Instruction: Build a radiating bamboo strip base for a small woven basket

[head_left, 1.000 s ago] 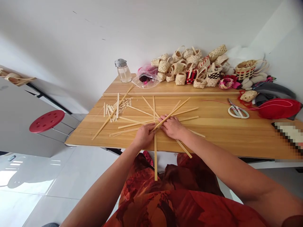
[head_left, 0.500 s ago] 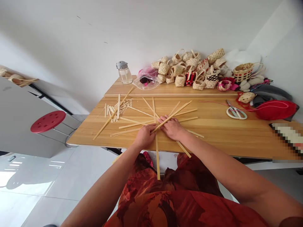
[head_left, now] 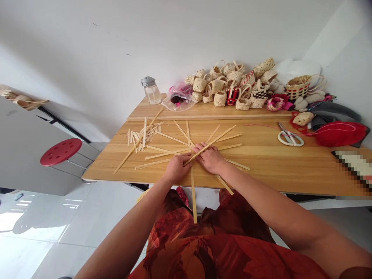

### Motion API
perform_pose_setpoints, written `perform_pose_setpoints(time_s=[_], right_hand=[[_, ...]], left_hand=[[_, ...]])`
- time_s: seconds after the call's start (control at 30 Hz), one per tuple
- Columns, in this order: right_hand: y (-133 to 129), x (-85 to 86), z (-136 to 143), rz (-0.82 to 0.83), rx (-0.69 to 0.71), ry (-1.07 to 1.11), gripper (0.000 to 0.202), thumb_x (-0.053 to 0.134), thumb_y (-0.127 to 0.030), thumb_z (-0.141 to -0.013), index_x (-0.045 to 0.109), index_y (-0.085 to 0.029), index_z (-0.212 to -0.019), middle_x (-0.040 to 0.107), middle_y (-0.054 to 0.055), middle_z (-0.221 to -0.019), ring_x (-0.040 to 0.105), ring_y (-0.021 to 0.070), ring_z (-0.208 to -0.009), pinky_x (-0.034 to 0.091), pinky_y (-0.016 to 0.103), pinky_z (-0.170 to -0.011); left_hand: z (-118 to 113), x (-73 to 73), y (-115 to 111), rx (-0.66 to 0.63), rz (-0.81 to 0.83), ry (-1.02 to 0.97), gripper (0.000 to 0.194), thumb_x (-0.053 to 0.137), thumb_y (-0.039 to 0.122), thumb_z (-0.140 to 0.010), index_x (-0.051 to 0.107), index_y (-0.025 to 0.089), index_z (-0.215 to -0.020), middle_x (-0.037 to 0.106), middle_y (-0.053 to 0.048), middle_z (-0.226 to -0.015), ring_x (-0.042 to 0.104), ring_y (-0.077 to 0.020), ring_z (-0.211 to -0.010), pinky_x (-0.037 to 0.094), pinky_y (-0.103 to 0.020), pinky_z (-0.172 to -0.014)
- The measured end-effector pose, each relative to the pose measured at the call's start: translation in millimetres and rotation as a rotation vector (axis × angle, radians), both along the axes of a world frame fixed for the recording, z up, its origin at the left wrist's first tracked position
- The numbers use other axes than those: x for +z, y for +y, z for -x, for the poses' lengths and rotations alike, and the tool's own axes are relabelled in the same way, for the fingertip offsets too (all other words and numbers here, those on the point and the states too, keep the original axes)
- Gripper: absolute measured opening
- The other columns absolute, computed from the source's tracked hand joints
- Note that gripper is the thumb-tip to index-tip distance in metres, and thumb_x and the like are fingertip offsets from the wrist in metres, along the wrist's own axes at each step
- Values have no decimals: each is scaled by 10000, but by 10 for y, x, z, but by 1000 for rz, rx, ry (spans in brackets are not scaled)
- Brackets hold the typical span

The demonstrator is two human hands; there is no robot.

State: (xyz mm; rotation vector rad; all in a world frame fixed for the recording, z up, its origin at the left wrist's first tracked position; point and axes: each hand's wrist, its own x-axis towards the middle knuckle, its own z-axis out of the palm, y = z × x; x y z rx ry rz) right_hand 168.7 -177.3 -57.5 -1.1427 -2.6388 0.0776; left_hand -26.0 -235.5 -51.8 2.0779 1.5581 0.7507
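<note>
Flat pale bamboo strips [head_left: 194,201] cross one another in a star shape on the table, their ends fanning out on all sides. My left hand [head_left: 178,167] rests at the left of the crossing, fingers closed on the near end of a slanting bamboo strip [head_left: 225,134]. That strip runs up to the right, over the fingers of my right hand [head_left: 209,158]. Right at the crossing, my right hand is closed over the strips, with its fingers side by side. Both hands hide the middle of the star, so how the strips interlace there does not show.
Several small woven baskets [head_left: 220,99] are heaped along the wall, beside a plastic bag [head_left: 179,101] and a water bottle [head_left: 152,93]. Scissors [head_left: 290,137] lie at the right. Cut scraps [head_left: 149,135] and a long loose strip lie left. A red stool [head_left: 61,151] stands beyond the table.
The camera view has shifted slightly. Both hands stay at the crossing, and the strips keep nearly the same arrangement.
</note>
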Motion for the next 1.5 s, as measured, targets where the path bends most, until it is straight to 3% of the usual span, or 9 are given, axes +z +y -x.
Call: perform_pose_setpoints(time_s=[0.47, 0.7, 1.03, 1.33, 1.5], right_hand=[[-10, 4, -10, 35, -13, -2, 462, 318, -450, -1055, 500, -276, -1442, 513, 72, -1510, 402, 314, -1422, 354, 496, -1095], [-10, -28, -30, 27, -32, 31, 577, 348, -451, -1052, 381, -136, -1535, 495, 138, -1529, 389, 293, -1446, 296, 443, -1147], [-9, -27, -31, 41, -40, 44, 403, 434, -398, -1034, 631, -138, -1271, 566, 156, -1459, 445, 284, -1404, 318, 458, -1127], [1, -48, -55, 66, -28, 63, 523, 375, -424, -1048, 459, -168, -1496, 458, 110, -1559, 353, 277, -1478, 285, 471, -1169], [15, -63, -57, 85, -33, 56, 514, 332, -409, -1057, 458, -190, -1504, 444, 95, -1569, 337, 268, -1488, 275, 472, -1178]], left_hand=[[-7, 20, 5, -7, 19, -23, 401, 641, 159, -842, 752, 304, -1199, 676, -11, -1353, 641, -268, -1232, 469, -385, -1092], [32, -32, 13, 19, 41, -130, 345, 635, 186, -849, 765, 222, -1167, 700, -69, -1311, 635, -244, -1239, 449, -354, -1106], [33, 52, -11, 113, 89, -238, 316, 624, 199, -816, 766, 233, -1097, 767, 5, -1159, 676, -209, -1125, 495, -290, -985], [81, 109, -55, 272, 104, -202, 306, 597, 288, -848, 759, 207, -1094, 788, -33, -1069, 710, -213, -944, 509, -302, -869], [121, 201, -106, 255, 105, -174, 267, 570, 299, -876, 763, 199, -1030, 788, -40, -1044, 696, -218, -966, 489, -300, -863]])
